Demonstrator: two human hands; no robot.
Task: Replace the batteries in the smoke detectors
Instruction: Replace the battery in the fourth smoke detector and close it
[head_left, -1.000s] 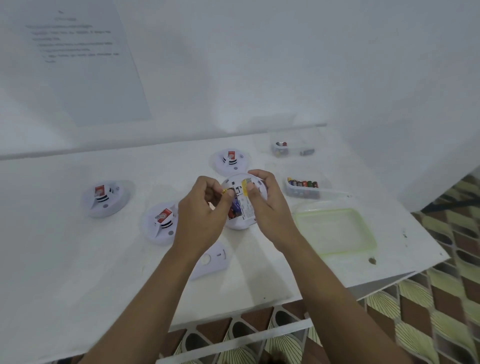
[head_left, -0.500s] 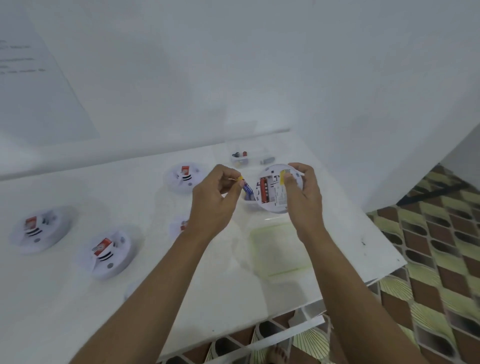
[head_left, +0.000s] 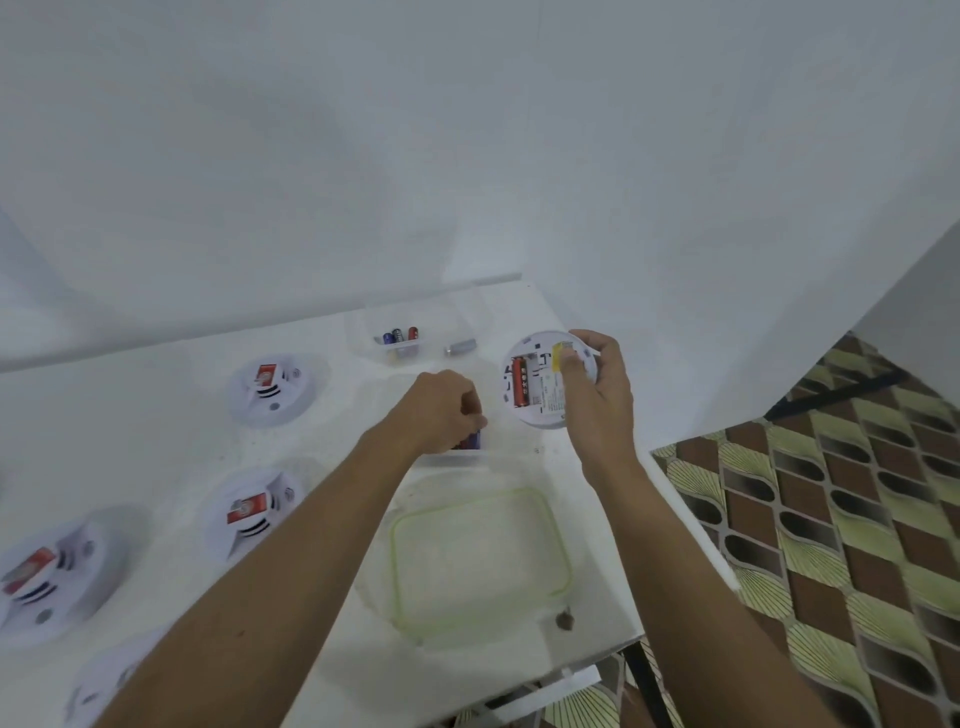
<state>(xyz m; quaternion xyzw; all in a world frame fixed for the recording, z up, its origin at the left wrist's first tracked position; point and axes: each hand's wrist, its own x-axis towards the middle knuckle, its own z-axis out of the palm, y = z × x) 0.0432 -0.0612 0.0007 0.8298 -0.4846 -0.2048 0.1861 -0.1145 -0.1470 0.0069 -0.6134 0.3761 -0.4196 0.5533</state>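
My right hand (head_left: 597, 395) grips a white round smoke detector (head_left: 537, 387) above the table's right side, its back turned to me. One red battery (head_left: 519, 382) sits in its open compartment beside an empty slot. My left hand (head_left: 439, 410) is lowered into a clear battery tray (head_left: 457, 458), with its fingers curled on a blue battery (head_left: 474, 440). The rest of that tray is hidden by the hand.
Three more smoke detectors (head_left: 272, 387) (head_left: 254, 512) (head_left: 47, 582) lie face up on the white table, with a loose cover (head_left: 98, 686) at the near left. A second clear tray with batteries (head_left: 397, 340) and a grey battery (head_left: 460, 347) sit at the back. A green-rimmed lid (head_left: 478, 564) lies near the front edge.
My left hand pulled the blue battery away from the detector and dropped down into the clear tray. The right hand kept the detector and moved it right; the view swung right.
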